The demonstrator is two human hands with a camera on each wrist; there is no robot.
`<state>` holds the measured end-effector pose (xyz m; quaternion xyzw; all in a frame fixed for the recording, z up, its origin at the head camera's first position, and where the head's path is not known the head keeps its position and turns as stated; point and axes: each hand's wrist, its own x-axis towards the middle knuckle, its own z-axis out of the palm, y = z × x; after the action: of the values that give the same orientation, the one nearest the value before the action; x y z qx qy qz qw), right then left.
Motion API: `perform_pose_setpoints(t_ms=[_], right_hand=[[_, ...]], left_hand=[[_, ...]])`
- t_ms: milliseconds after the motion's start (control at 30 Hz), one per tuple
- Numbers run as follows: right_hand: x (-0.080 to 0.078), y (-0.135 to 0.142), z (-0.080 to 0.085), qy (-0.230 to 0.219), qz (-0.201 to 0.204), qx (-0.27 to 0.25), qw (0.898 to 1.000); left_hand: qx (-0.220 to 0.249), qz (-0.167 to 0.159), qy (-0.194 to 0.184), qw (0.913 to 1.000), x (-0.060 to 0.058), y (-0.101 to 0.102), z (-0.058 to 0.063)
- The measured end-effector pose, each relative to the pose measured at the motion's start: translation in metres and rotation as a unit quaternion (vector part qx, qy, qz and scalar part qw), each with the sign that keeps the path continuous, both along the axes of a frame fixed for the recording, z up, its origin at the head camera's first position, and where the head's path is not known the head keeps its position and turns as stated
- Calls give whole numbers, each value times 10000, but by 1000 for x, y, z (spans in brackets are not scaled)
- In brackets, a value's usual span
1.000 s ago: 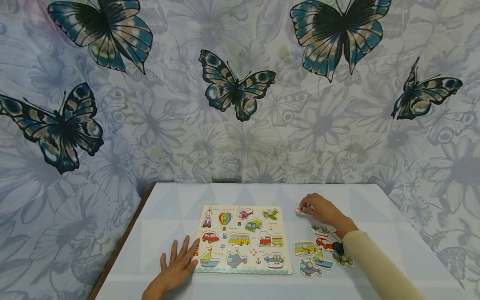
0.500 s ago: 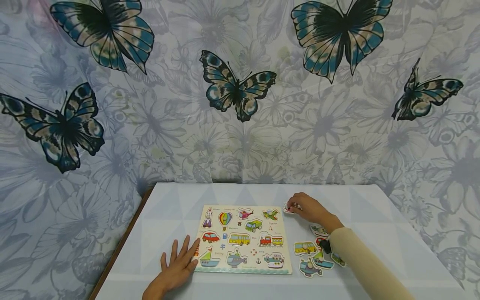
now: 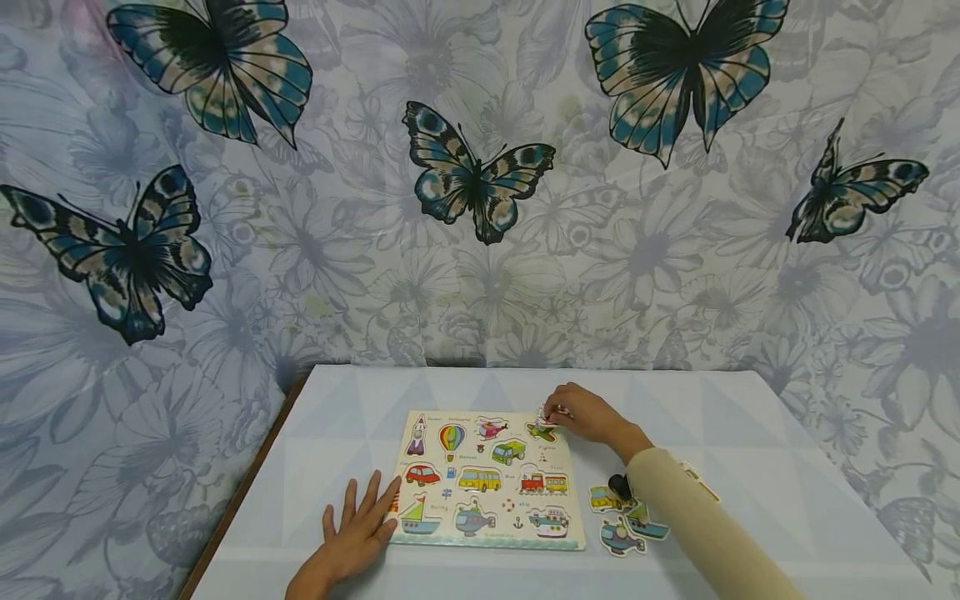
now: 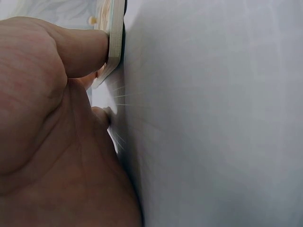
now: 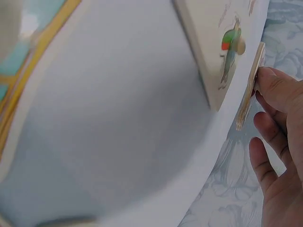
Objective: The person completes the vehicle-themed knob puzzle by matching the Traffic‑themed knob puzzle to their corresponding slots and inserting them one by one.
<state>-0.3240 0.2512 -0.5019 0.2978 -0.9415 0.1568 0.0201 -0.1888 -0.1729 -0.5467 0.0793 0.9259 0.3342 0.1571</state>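
Note:
A flat wooden puzzle board (image 3: 480,537) with vehicle pictures lies on the table. My left hand (image 3: 352,533) rests at its left edge, fingers spread; in the left wrist view the thumb (image 4: 87,51) touches the board's edge (image 4: 115,38). Over the board's far right corner, my right hand (image 3: 588,414) pinches a thin puzzle piece (image 5: 250,90) between thumb and fingers. Its edge faces the right wrist camera, and its picture is hidden. Just below it in the head view is the green fighter plane (image 3: 541,433), which shows a round knob in the right wrist view.
Loose puzzle pieces lie right of the board: a yellow bus (image 3: 602,498), a sailboat (image 3: 648,525) and a submarine (image 3: 621,538). The right sleeve (image 3: 697,517) covers others, with one piece's edge (image 3: 701,482) showing beyond it. A butterfly-print backdrop (image 3: 480,308) hangs behind the table (image 3: 360,392).
My right hand has moved left with the puzzle piece, from the table right of the board to over its far right corner. My left hand has stayed in place.

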Motion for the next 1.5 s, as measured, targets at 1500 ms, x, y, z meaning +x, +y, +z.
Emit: perform_pose_setpoints(t_ms=[1500], right_hand=[[-9, -104, -22, -122, 411, 3, 9991]], left_hand=[[-110, 41, -128, 9998, 0, 0, 4]])
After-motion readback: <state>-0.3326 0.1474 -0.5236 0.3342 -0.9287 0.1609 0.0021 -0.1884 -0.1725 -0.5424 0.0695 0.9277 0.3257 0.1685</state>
